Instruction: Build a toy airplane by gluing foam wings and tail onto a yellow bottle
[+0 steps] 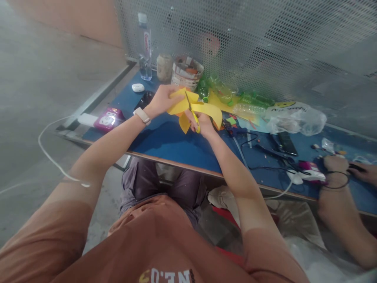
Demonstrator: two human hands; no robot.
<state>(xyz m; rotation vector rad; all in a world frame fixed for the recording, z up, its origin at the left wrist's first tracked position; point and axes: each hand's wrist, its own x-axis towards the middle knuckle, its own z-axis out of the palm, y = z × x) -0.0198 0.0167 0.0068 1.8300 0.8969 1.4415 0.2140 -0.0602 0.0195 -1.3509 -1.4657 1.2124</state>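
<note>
Above the blue table (165,143), my left hand (163,100) pinches a yellow paper sheet (210,110) by its left part. My right hand (202,122) grips yellow-handled scissors (198,124), whose dark blades point up and away, across the paper. The sheet is in curling pieces: one strip bends to the right over my right hand, and a pointed part hangs down between my hands. Some of my right fingers are hidden behind the paper and the scissors' handle.
A water bottle (145,51), a jar (164,67) and a woven basket (187,72) stand at the back. Green bottles (256,99) and a plastic bag (297,118) lie right. A purple power strip (109,119) is left. Another person's hand (335,165) works at far right.
</note>
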